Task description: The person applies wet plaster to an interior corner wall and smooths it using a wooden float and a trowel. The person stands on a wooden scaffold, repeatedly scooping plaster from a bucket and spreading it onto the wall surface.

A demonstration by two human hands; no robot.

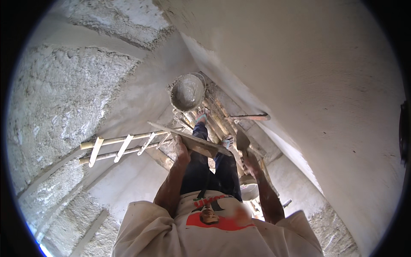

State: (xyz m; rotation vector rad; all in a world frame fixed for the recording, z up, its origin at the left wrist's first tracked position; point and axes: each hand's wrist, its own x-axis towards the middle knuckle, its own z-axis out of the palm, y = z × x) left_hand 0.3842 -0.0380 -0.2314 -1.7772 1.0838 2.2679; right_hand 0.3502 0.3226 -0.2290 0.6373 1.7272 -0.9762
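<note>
My left hand (182,150) is closed round a long wooden plasterer's float (200,145), held out in front of my legs. In my right hand (251,165) is a trowel (242,140), its blade pointing away from me. The blade is close to the float's right end, with a gap between them. Beyond both hands stands a bucket (187,92) with wet grey mortar in it. A second bucket (248,188) sits lower, partly hidden by my right forearm.
I stand on a platform of wooden poles (218,120). A wooden ladder (124,145) leans at the left. By the right wall lies a long flat tool with a reddish end (257,117). Smooth plaster covers the right wall (317,77); the left wall (55,103) is partly rough.
</note>
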